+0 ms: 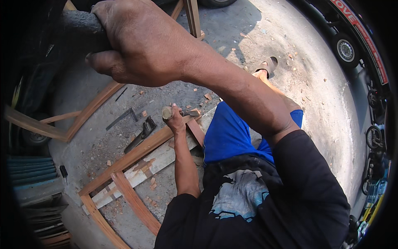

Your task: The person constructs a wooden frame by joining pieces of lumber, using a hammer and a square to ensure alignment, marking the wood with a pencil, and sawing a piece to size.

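Note:
My left hand [176, 123] is wrapped around a chisel [167, 112], whose round, pale handle end faces up. Its metal blade [191, 113] lies against the end of a reddish wooden piece [195, 130] beside my thigh. Raised close to the camera, my right hand [137, 41] grips a dark tool with a thick, rough handle [83, 22]. The far part of that tool is lost in shadow at the upper left, so its kind is unclear. Below my left hand runs a long wooden beam [128, 163], joined to other lengths in a frame.
A handsaw [143, 133] and a metal square [121, 119] lie beyond the beam. Wood chips litter the concrete floor [103, 145]. More joined timber [89, 108] stands at the left, near stacked greenish slats [33, 170]. A parked vehicle [346, 50] and bicycles line the right.

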Tool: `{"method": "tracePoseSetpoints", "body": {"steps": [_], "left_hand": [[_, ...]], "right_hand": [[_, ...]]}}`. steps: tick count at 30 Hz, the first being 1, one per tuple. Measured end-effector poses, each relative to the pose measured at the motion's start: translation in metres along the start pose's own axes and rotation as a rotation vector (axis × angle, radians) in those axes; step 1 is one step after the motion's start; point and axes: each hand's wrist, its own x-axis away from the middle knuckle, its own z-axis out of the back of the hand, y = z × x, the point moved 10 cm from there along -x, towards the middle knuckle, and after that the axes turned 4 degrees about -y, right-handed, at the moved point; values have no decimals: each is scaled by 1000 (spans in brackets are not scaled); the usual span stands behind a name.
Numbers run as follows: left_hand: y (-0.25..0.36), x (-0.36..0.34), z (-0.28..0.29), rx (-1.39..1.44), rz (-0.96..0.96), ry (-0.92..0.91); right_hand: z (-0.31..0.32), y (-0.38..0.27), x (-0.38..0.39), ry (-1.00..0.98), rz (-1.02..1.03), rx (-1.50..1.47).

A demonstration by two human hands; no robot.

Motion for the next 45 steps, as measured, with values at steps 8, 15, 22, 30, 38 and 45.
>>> {"method": "tracePoseSetpoints", "body": {"steps": [8,15,22,30,38,45], "left_hand": [[-1,85,-36,-218,-147,-188],[17,-13,-58,57,81,-303],[67,-67,-159,-274,65,-571],[-16,-43,-236,-658,-45,-936],[-52,-44,-251,-781,-2,-1035],[-47,-32,-253,-801,-63,-1089]], "right_hand": [[-120,182,268,-1146,-546,582],[-9,190,291,-604,-985,131],[67,168,277,167,-976,-282],[133,201,341,536,-1143,-156],[167,226,365,677,-1087,-153],[167,236,357,731,-1092,-49]]}}
